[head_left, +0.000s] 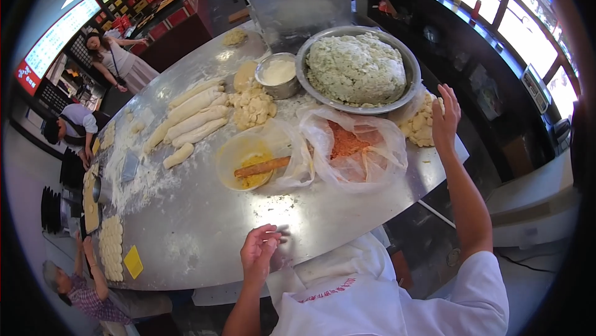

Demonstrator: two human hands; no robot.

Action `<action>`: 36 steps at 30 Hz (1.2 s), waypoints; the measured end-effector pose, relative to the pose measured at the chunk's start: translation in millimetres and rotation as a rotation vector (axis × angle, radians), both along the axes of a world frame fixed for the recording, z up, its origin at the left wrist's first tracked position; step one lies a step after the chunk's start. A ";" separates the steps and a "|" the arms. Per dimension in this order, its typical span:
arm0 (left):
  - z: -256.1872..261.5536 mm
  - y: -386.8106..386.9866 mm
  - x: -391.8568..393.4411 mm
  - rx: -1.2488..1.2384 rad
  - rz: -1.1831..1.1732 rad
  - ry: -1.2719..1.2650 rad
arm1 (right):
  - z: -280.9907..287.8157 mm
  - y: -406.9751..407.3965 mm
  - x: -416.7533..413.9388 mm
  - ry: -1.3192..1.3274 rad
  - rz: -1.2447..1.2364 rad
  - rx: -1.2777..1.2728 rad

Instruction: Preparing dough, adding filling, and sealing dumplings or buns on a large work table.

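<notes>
My right hand point(447, 114) is at the right edge of a lump of dough point(419, 121), fingers extended; whether it touches the dough I cannot tell. My left hand point(261, 250) hovers near the front edge of the steel table point(223, 243), fingers loosely curled and holding nothing. Beyond them, a large metal bowl point(363, 108) holds a mound of pale green-flecked mixture point(356, 68). In front of it lies a clear plastic bag point(386, 159) with orange crumbly filling point(344, 140). To its left, a brown stick point(263, 167) rests in a plastic bowl point(228, 173) with yellow residue.
Dough rolls point(195, 121), a dough heap point(251, 105) and a metal pot of white powder point(279, 73) stand further back. Flour point(139, 177), a yellow scraper point(133, 261) and rows of dough pieces point(111, 247) lie left. Two people work at the left edge; another stands behind.
</notes>
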State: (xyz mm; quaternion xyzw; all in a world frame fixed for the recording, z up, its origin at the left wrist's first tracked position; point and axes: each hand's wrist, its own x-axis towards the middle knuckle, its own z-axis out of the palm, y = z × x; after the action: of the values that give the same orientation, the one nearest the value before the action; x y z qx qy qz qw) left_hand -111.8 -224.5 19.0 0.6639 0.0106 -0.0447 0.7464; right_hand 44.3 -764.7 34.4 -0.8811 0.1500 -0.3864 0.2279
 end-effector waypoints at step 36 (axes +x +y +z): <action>-55.5 8.0 215.5 0.794 0.553 -0.210 | 7.7 259.0 -73.9 0.428 0.633 0.879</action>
State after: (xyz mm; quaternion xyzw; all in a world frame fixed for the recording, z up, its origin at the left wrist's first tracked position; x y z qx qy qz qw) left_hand 103.7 -216.6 -36.5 0.8702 0.1274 0.2295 0.4170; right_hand -29.6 -505.7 42.1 -0.7642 0.0683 -0.0143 0.6413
